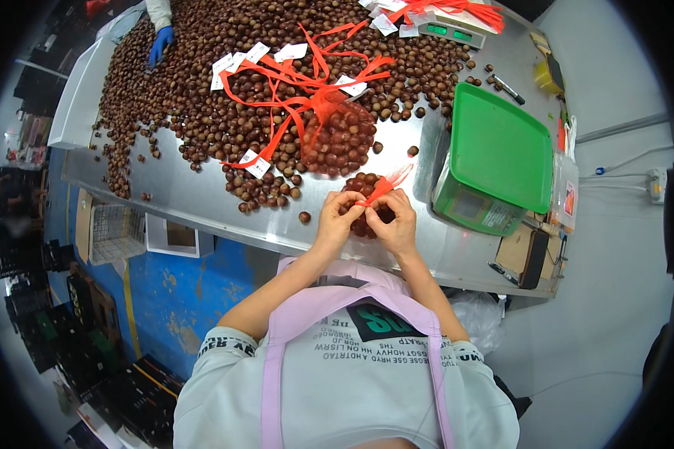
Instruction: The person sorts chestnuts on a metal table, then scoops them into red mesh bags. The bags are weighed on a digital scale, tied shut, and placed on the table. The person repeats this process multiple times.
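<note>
At the near edge of a metal table, my left hand [339, 214] and my right hand [394, 219] meet over a red mesh bag [364, 183] filled with round brown nuts. Both hands pinch the gathered red mesh of its neck [383, 188], fingertips almost touching. The bag's lower part is partly hidden behind my hands. Just beyond it lies another filled red mesh bag [340, 142]. Several flat red mesh strips [281, 75] with white tags [255, 163] spread over the heap of loose nuts [202, 97].
To the right stands a green lidded box [502, 150]. A scale [451, 31] with lit green displays sits at the far right, red strips on top. A black marker [509, 90] lies near it. At the far left, another person's blue-gloved hand [160, 46] touches the nuts beside a white bin [82, 97].
</note>
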A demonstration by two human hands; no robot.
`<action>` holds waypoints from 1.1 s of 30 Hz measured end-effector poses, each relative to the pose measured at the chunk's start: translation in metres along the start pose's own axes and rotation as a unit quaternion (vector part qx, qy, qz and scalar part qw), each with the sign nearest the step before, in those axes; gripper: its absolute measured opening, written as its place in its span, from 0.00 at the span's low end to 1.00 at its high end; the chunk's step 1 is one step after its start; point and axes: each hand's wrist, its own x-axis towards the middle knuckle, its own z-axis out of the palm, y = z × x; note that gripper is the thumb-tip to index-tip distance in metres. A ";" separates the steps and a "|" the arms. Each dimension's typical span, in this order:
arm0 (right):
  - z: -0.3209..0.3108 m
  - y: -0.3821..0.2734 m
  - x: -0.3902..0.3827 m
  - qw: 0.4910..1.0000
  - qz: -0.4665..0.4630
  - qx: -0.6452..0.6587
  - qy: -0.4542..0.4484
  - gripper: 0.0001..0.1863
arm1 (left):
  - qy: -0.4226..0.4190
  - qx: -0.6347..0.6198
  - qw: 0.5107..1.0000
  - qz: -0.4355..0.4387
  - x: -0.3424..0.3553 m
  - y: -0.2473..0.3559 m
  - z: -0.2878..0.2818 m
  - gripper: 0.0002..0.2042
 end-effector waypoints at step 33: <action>-0.013 -0.010 -0.015 0.949 0.243 0.179 -0.090 0.08 | 0.008 -0.105 0.993 -0.058 -0.001 0.003 0.012 0.09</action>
